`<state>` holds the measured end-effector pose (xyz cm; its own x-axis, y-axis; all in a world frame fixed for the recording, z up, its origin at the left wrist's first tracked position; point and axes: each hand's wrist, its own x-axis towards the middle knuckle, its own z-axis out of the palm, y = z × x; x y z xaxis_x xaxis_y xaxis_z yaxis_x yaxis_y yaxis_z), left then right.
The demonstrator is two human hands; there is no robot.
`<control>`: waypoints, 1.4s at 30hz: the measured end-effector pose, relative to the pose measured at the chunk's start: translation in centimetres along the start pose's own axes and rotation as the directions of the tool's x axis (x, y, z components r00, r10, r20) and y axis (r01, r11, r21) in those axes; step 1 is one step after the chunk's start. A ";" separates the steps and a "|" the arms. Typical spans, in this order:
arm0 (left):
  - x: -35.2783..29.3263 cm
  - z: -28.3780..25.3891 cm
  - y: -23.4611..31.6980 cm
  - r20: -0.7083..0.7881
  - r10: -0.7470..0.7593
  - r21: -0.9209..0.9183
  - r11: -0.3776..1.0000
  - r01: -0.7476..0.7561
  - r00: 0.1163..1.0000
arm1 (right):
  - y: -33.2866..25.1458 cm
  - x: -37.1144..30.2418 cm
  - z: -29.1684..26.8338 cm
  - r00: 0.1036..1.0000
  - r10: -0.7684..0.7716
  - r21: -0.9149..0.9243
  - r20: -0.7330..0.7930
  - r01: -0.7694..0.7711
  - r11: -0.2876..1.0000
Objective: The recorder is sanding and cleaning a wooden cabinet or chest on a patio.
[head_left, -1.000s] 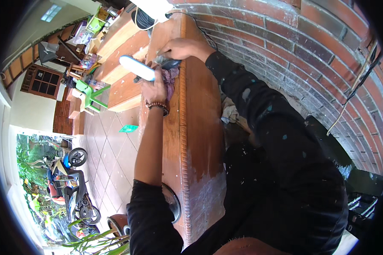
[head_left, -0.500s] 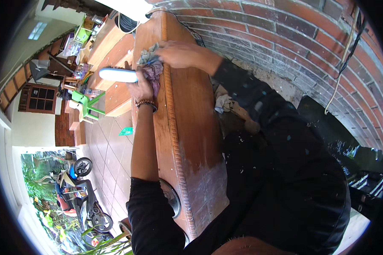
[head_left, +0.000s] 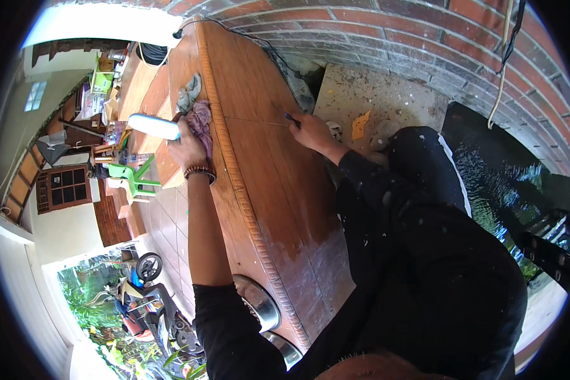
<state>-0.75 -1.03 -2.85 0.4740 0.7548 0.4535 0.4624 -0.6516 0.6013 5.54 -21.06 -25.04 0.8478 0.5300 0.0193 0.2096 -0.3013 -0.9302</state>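
My left hand (head_left: 187, 149), a beaded bracelet at its wrist, is closed around a smooth white oblong bottle (head_left: 155, 126) with a pale blue edge. Against that hand lies a crumpled purple cloth (head_left: 201, 120), and just beyond it a grey cloth (head_left: 189, 94); both rest by the carved rope-like edge of a brown wooden surface (head_left: 259, 158). Over the plain side of this wood, my right hand (head_left: 313, 134) pinches a small thin tool with a dark blue handle (head_left: 291, 118). Its exact kind is too small to make out. A thin line crosses the wood beside it.
A brick wall (head_left: 361, 35) runs along the far right, with a speckled board (head_left: 386, 95) below it and dark water (head_left: 481, 158) farther right. Metal bowls (head_left: 259, 301) sit near my left forearm. A green chair (head_left: 133, 174) and a motorbike (head_left: 161, 304) stand at left.
My right hand has left the grey cloth, moved right and nearer across the wood, and now holds the blue-handled tool. My left hand still grips the white bottle. The view has shifted.
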 end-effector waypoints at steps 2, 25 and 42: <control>0.4 -1.1 -0.5 -0.015 0.034 0.094 0.995 -0.032 0.999 | -2.1 -0.3 -0.3 0.997 0.014 -0.007 0.074 -0.013 1.000; 1.1 -1.0 -1.7 -0.051 0.021 0.067 0.998 -0.018 0.998 | -4.0 1.9 -3.3 0.979 0.036 -0.118 0.203 -0.012 0.993; 1.0 -1.4 -0.3 -0.060 0.033 0.201 0.979 -0.020 0.998 | -6.3 1.0 -4.1 0.963 -0.042 -0.215 0.267 0.102 0.971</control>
<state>-1.48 -0.03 -1.63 0.4431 0.7360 0.5118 0.5939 -0.6687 0.4473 7.05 -21.89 -17.64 0.6773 0.7346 -0.0407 0.3944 -0.4092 -0.8228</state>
